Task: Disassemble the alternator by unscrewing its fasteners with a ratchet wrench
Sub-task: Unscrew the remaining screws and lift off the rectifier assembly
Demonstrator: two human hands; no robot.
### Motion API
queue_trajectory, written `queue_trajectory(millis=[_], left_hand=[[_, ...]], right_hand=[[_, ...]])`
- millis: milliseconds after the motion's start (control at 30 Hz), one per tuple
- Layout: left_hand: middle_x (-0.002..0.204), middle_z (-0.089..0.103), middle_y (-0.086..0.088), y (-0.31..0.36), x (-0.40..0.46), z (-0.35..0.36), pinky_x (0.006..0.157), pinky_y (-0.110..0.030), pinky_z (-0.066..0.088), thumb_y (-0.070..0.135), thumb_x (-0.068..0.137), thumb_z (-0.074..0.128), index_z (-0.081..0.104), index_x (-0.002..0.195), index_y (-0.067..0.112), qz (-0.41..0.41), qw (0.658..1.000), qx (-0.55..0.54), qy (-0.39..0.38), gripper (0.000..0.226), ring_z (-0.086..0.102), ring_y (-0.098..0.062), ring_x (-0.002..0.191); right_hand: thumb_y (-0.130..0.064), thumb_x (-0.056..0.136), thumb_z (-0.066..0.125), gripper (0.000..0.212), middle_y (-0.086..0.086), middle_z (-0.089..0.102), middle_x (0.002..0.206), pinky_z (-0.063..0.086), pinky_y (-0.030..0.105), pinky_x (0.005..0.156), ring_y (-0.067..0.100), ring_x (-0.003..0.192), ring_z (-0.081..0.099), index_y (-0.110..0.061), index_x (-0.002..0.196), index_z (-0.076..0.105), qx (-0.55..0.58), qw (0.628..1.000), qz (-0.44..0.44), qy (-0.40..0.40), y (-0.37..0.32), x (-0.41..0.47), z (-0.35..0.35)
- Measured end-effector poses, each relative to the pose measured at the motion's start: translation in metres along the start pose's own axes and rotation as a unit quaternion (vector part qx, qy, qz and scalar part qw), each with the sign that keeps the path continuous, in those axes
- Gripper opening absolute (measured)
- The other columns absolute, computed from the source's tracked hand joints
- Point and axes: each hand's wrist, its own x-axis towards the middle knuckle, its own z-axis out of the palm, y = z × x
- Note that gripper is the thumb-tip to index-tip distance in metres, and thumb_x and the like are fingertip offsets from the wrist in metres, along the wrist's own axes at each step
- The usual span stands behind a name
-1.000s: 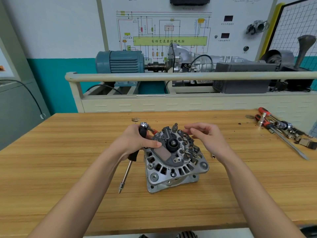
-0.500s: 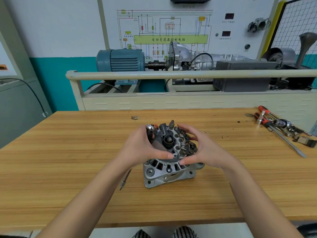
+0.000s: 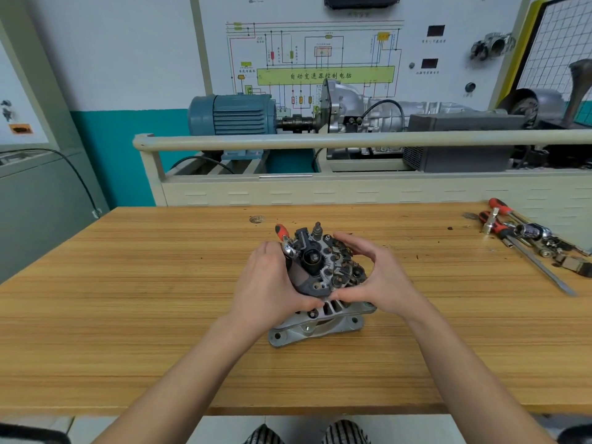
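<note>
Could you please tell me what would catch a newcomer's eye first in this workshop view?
First, the alternator standing mid-bench on the wooden table, clasped by the left hand and right hand; the left also holds the ratchet wrench. Next, the hand tools scattered at the table's far right. Behind the rail, a blue electric motor sits under a wiring diagram board.

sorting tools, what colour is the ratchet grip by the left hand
Red-orange ratchet grip, clearest in the head view.

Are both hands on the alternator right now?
Yes: the left hand and the right hand grip the alternator from opposite sides on the wooden table.
</note>
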Motion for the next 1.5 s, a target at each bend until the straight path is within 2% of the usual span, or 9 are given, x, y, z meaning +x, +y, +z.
queue_trajectory(millis=[167,433,567,733,900,1033,1300,1400,1500], left_hand=[[0.103,0.049,0.006,-0.003,0.002,-0.004,0.077,-0.026,0.046,0.043,0.049,0.092,0.049,0.112,0.015,-0.003,0.998,-0.057,-0.003,0.081,0.050,-0.013,0.098],[0.115,0.049,0.007,0.000,0.003,-0.016,0.085,-0.025,0.043,0.028,0.049,0.094,0.048,0.122,0.015,-0.001,0.991,-0.130,-0.015,0.087,0.050,-0.011,0.105],[0.110,0.059,0.002,-0.003,0.004,-0.021,0.085,-0.035,0.051,0.024,0.049,0.094,0.052,0.108,0.017,-0.025,0.981,-0.188,-0.028,0.074,0.058,-0.016,0.101],[0.107,0.063,0.002,-0.007,0.007,-0.026,0.086,-0.040,0.054,0.023,0.047,0.095,0.053,0.107,0.018,-0.035,0.975,-0.218,-0.029,0.073,0.061,-0.015,0.098],[0.106,0.064,0.003,-0.010,0.007,-0.028,0.084,-0.036,0.053,0.022,0.047,0.095,0.053,0.109,0.017,-0.046,0.972,-0.227,-0.026,0.075,0.062,-0.015,0.099],[0.108,0.063,0.001,-0.011,0.008,-0.029,0.087,-0.041,0.053,0.020,0.048,0.095,0.053,0.110,0.017,-0.037,0.974,-0.219,-0.037,0.074,0.061,-0.016,0.101],[0.124,0.052,0.002,-0.008,0.008,-0.017,0.098,-0.038,0.046,0.020,0.051,0.094,0.043,0.128,0.017,-0.016,0.984,-0.166,-0.070,0.093,0.051,-0.015,0.113],[0.132,0.047,0.002,-0.008,0.009,-0.015,0.101,-0.035,0.042,0.020,0.052,0.094,0.038,0.138,0.014,-0.011,0.986,-0.148,-0.072,0.103,0.047,-0.015,0.119],[0.130,0.048,0.003,-0.009,0.008,-0.015,0.102,-0.037,0.044,0.019,0.051,0.094,0.039,0.137,0.015,-0.009,0.985,-0.158,-0.066,0.102,0.049,-0.017,0.120]], right_hand=[[-0.048,0.041,0.088,0.094,-0.031,0.050,0.131,0.035,0.029,0.110,-0.008,0.125,0.043,-0.054,0.124,0.047,0.039,0.999,0.008,0.009,0.004,0.000,0.001],[-0.031,0.045,0.094,0.088,-0.036,0.054,0.123,0.034,0.004,0.096,-0.014,0.121,0.046,-0.055,0.118,0.052,0.066,0.998,0.011,0.018,0.008,0.001,0.000],[-0.025,0.046,0.093,0.089,-0.032,0.054,0.125,0.035,0.011,0.099,-0.013,0.120,0.046,-0.052,0.120,0.052,0.070,0.997,0.012,0.027,0.005,0.000,0.002],[-0.022,0.046,0.093,0.088,-0.023,0.054,0.131,0.034,0.029,0.109,0.000,0.126,0.046,-0.052,0.118,0.053,0.071,0.997,0.018,0.040,0.001,-0.002,0.003],[-0.030,0.041,0.093,0.088,-0.028,0.055,0.125,0.036,0.028,0.109,-0.012,0.120,0.046,-0.053,0.116,0.054,0.083,0.994,0.025,0.059,-0.002,-0.003,0.008],[-0.033,0.039,0.093,0.091,-0.023,0.055,0.129,0.037,0.035,0.110,-0.001,0.123,0.048,-0.049,0.120,0.053,0.068,0.994,0.038,0.075,-0.002,-0.004,0.013],[-0.059,0.034,0.087,0.111,-0.023,0.042,0.140,0.032,0.042,0.113,0.007,0.133,0.038,-0.047,0.133,0.039,0.043,0.998,0.049,0.008,-0.004,-0.006,0.007],[-0.059,0.038,0.087,0.121,-0.021,0.025,0.152,0.027,0.046,0.114,0.009,0.139,0.027,-0.051,0.143,0.025,0.046,0.996,0.067,-0.048,-0.002,-0.009,0.007],[-0.062,0.041,0.085,0.121,-0.017,0.027,0.153,0.029,0.052,0.113,0.010,0.138,0.029,-0.048,0.145,0.024,0.061,0.994,0.074,-0.046,-0.001,-0.010,0.011]])
